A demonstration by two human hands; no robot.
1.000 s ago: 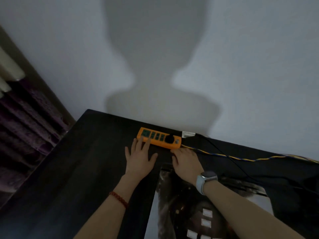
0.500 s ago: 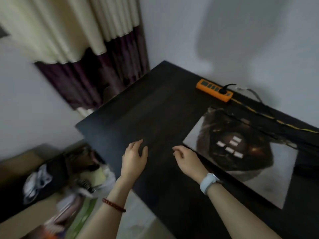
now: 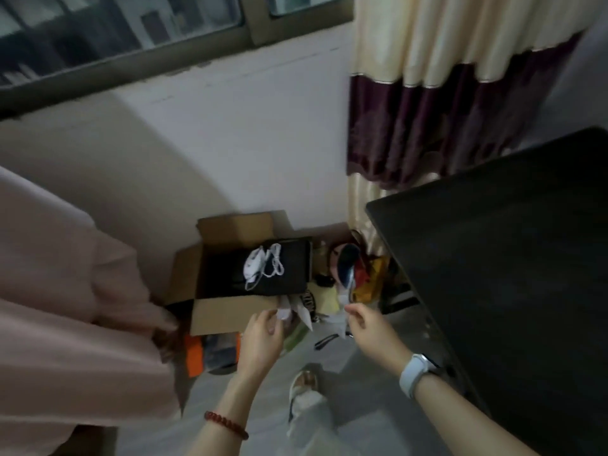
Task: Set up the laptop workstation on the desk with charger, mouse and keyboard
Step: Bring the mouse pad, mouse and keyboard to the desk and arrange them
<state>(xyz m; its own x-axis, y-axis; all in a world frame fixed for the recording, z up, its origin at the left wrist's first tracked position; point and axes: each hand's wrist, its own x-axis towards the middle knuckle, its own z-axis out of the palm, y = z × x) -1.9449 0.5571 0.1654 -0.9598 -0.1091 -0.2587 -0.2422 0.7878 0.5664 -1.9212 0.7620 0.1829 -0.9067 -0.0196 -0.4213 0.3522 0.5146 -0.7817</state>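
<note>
Both hands, L (image 3: 261, 337) & R (image 3: 370, 327), loosely curled, reach twd box (image 3: 227, 311).

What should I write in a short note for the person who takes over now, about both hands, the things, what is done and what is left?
Left hand: loosely open, holds nothing, reaching toward the cardboard box on the floor.
Right hand: fingers loosely curled, holds nothing, beside the desk edge.
Things: the open box holds a flat black item, maybe the laptop, with a coiled white cable on top. Mouse and keyboard cannot be made out.
Done: nothing shows on the part of the desk in view.
Left: lift the items out of the box, place them on the desk and connect them.
</note>
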